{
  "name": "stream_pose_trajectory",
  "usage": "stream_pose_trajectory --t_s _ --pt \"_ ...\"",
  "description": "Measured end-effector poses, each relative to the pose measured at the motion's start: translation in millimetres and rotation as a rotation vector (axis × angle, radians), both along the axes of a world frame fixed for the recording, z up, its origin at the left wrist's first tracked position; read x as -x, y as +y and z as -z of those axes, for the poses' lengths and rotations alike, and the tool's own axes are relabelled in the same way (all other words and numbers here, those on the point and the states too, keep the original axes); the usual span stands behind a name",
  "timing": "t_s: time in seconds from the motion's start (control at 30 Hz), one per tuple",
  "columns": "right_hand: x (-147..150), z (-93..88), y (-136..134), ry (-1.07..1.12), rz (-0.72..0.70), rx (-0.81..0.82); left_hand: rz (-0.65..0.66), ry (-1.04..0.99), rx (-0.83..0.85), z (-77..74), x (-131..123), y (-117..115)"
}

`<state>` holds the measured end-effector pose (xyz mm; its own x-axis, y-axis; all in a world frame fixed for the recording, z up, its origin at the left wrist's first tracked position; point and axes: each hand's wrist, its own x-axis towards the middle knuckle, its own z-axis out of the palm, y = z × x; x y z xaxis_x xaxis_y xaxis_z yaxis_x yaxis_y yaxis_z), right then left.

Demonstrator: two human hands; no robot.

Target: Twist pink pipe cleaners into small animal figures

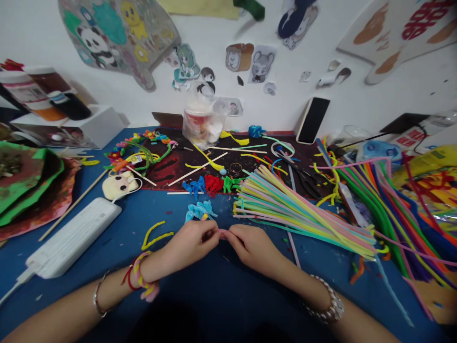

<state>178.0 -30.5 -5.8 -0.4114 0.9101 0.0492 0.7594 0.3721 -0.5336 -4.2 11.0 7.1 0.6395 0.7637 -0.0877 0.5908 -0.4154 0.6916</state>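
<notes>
Between my two hands runs a short pink pipe cleaner point(223, 233), most of it hidden by my fingers. My left hand point(200, 237) pinches one end of it, and my right hand point(252, 243) pinches the other, with the fingertips close together. Just beyond my left hand lies a light blue piece of twisted pipe cleaner point(200, 210). Behind it sit twisted pieces in dark blue point(193, 187), red point(213, 185) and green point(231, 183). A bent yellow pipe cleaner point(152, 236) rests on the blue table left of my left hand.
A large bundle of pastel pipe cleaners point(300, 209) lies to the right, with a brighter bundle point(389, 214) beyond. Black scissors point(307, 178) and wooden sticks point(198, 169) lie on the dark mat. On the left is a white power strip point(74, 238); a phone point(313, 120) leans on the wall.
</notes>
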Motion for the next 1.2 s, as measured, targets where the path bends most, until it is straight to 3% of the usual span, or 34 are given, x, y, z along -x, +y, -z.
stream_pose_trajectory --t_s 0.23,0.43,0.57,0.77,1.0,1.2 --pt "3 -1.9 1 0.114 0.033 0.105 0.030 0.158 -0.206 8.1 3 -4" --pt "-1 -6.6 1 0.190 -0.012 0.216 0.095 0.018 -0.039 -0.7 0 1" --pt "-2 -6.4 1 0.165 -0.041 0.204 0.149 0.004 0.009 -0.7 -1 2" --pt "-2 -9.0 1 0.076 -0.047 0.178 0.101 0.149 -0.175 10.2 2 -4" --pt "-4 -6.3 1 -0.023 -0.091 0.098 0.206 0.138 -0.124 6.8 0 -3" --pt "-2 -2.1 2 -0.077 -0.035 0.025 0.119 0.301 -0.330 12.0 0 -7"
